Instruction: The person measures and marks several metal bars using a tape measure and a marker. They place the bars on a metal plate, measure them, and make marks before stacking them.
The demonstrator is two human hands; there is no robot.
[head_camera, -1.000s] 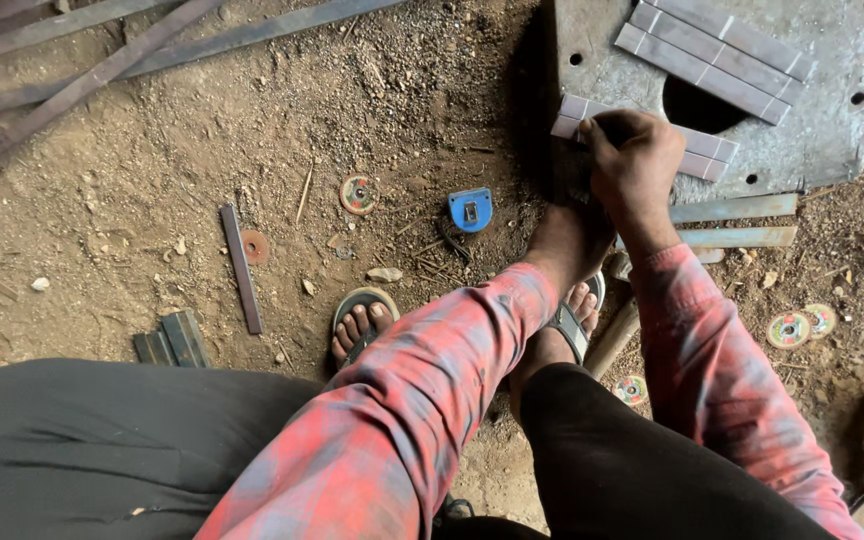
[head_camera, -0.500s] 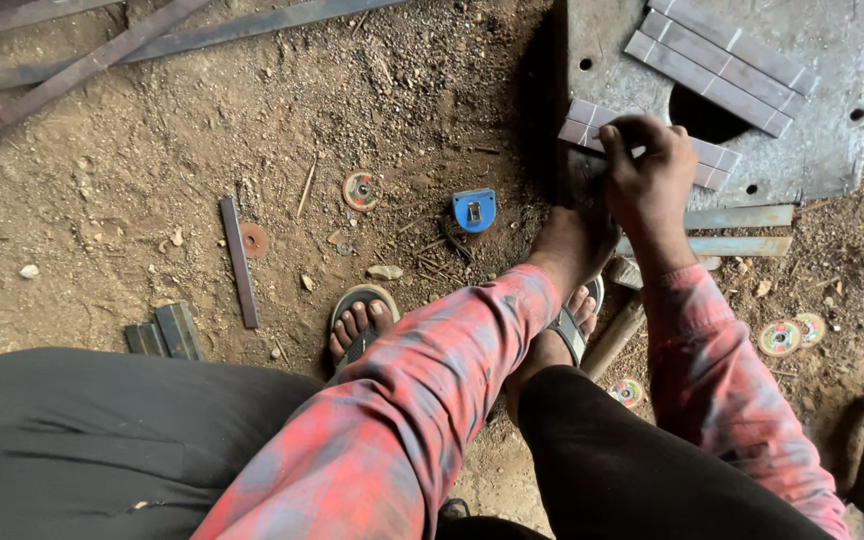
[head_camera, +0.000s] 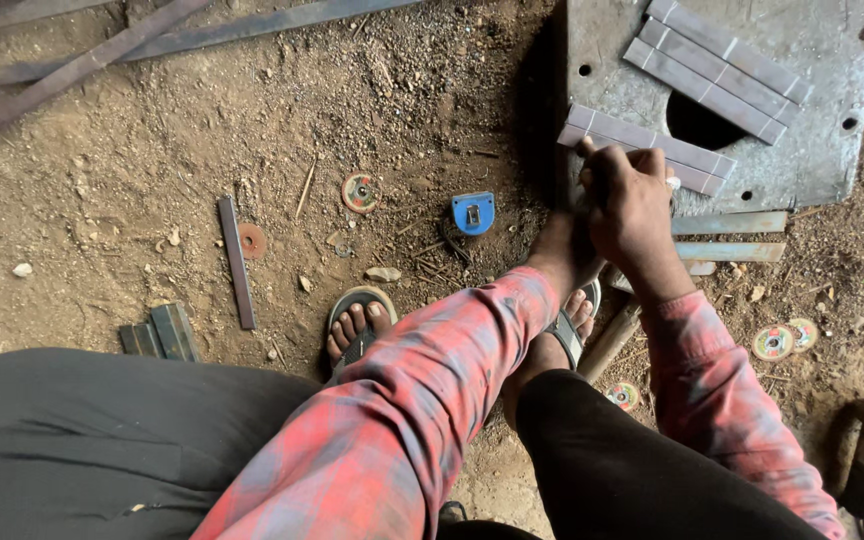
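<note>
Both hands [head_camera: 617, 215] stayed, fingers clamped on flat bars [head_camera: 642, 148] overhanging the plate's [head_camera: 812, 150] edge.

Steel plate [head_camera: 822, 150] lies top right on dirt ground [head_camera: 152, 160]. Two pairs of flat bars on it: upper pair [head_camera: 717, 60] behind the plate's hole [head_camera: 697, 122], lower pair [head_camera: 642, 145] in front of it. Right hand [head_camera: 632, 205] on the lower pair's left end, left hand [head_camera: 562, 250] just left of it, partly hidden. Tape measure [head_camera: 473, 212] left of the hands, disc [head_camera: 360, 192] further left. Short bar [head_camera: 236, 262] left again. Two more discs [head_camera: 784, 340] right of the right forearm.
</note>
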